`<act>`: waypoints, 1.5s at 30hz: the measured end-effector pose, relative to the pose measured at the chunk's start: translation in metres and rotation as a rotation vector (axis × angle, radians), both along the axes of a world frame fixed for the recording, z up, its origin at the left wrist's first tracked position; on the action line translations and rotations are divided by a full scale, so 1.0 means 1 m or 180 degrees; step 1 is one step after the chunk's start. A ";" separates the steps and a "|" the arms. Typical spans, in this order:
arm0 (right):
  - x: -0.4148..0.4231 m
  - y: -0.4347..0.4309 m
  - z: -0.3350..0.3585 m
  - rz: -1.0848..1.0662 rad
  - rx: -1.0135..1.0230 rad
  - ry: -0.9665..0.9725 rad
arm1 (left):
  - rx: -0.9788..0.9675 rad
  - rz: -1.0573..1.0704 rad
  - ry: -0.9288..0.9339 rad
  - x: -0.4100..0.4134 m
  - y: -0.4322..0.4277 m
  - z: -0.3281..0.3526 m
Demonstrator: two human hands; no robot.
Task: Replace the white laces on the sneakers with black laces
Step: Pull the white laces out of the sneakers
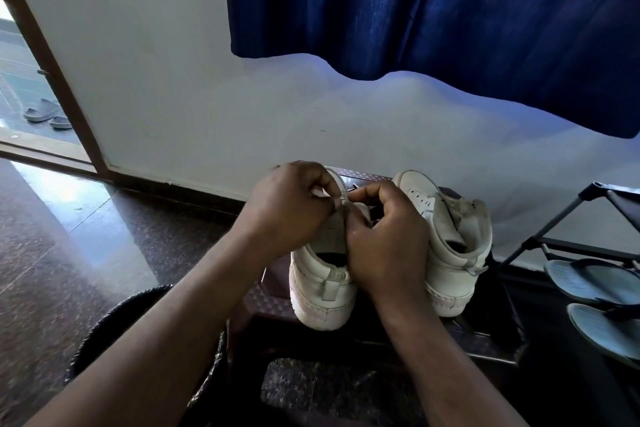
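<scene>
Two white sneakers stand side by side on a dark stool [485, 343], heels toward me. My left hand [291, 208] and my right hand [388, 236] are both over the left sneaker [322, 291], hiding its tongue and eyelets. The left hand's fingers are curled and pinch a white lace [341, 198] near the top of the shoe. The right hand's fingers are curled against the same spot beside a dark lace [360, 189]; what it holds is hidden. The right sneaker [450, 239] stands untouched with no lace visible in its eyelets.
A shoe rack [561, 218] with blue sandals [588, 281] stands close on the right. A white wall and blue curtain [433, 3] rise behind the stool. At the left is polished dark floor [69, 225], and an open doorway with grey slippers [45, 113].
</scene>
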State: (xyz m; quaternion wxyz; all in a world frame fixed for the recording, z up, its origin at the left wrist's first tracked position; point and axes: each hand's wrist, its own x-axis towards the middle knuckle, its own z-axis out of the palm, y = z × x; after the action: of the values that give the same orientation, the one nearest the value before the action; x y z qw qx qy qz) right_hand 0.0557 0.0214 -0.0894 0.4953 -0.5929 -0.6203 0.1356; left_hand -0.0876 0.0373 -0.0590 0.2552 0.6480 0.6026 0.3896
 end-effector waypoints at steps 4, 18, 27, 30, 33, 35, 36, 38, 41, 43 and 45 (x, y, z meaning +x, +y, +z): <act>0.001 -0.002 0.000 0.0000 0.0006 0.0073 | 0.0639 0.0335 0.1488 0.003 -0.009 0.006; -0.003 -0.003 0.001 -0.0124 0.0072 0.0006 | 0.0002 0.0240 0.0369 -0.023 0.001 0.010; -0.003 -0.004 0.002 -0.0124 0.0076 0.0031 | -0.0165 -0.0105 -0.3819 -0.031 -0.002 0.026; -0.003 -0.005 0.002 -0.0131 0.0099 0.0039 | -0.0111 0.0196 -0.3193 -0.031 0.000 0.019; -0.003 -0.005 0.002 -0.0076 0.0041 0.0139 | 0.0341 0.0179 -0.1639 -0.024 0.000 0.014; -0.002 -0.004 0.002 -0.0073 0.0036 0.0125 | 0.0346 -0.0063 -0.0535 -0.020 -0.001 0.011; -0.002 -0.004 0.001 -0.0089 0.0057 0.0089 | 0.0261 -0.0085 0.0150 -0.017 -0.002 0.010; -0.002 -0.003 0.001 -0.0113 0.0087 0.0047 | 0.0037 0.0000 0.0952 -0.008 -0.008 0.011; -0.002 -0.003 0.000 -0.0089 0.0061 0.0071 | 0.0121 0.0217 0.1273 0.002 -0.011 0.008; -0.001 -0.003 0.000 -0.0094 0.0073 0.0064 | 0.0187 0.0242 0.0866 0.002 -0.009 0.006; -0.001 -0.002 -0.001 -0.0108 0.0097 0.0047 | -0.0095 0.0012 -0.0799 0.001 -0.007 0.005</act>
State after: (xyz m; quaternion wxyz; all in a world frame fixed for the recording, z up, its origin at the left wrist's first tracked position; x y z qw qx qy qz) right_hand 0.0544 0.0192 -0.0903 0.5111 -0.5948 -0.6084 0.1220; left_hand -0.0869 0.0299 -0.0538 0.3374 0.5891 0.5729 0.4592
